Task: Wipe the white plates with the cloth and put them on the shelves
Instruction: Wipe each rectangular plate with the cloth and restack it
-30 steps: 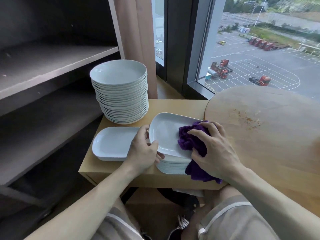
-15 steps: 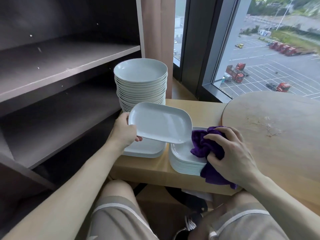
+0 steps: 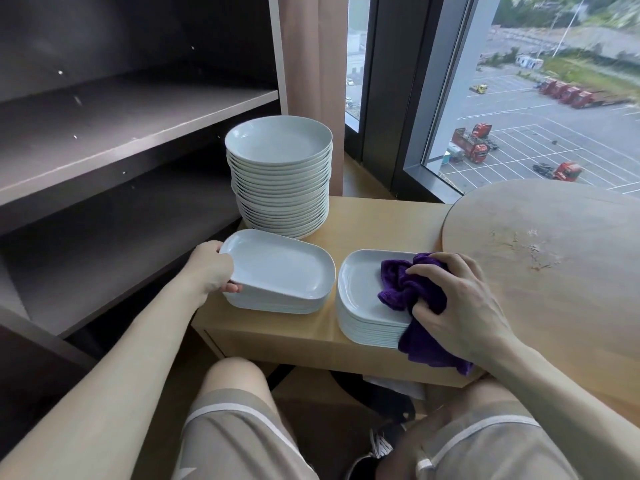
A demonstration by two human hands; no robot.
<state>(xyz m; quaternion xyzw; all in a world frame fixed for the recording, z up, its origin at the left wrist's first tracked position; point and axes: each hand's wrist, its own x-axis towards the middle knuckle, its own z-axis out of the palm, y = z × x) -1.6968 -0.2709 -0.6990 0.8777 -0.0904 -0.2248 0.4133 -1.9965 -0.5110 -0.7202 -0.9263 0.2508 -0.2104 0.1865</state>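
- A white rectangular ceramic plate with rounded corners (image 3: 280, 268) sits tilted on a short stack of like plates (image 3: 277, 304) at the near left of the light wooden table (image 3: 377, 220), its left edge raised.
- The left hand (image 3: 211, 268) grips that raised left edge, thumb on the rim and fingertips under it.
- Just to the right stands a taller stack of white rectangular plates (image 3: 367, 306).
- The right hand (image 3: 460, 306) clutches a crumpled purple cloth (image 3: 408, 282) and presses it on the top plate of that stack; one end of the cloth hangs over the stack's near right side.
- Farther back on the left stands a tall stack of round white plates (image 3: 280, 178).
- A round pale wooden tabletop (image 3: 554, 244) lies at the right.
- Dark brown shelves (image 3: 114, 129) stand to the left.
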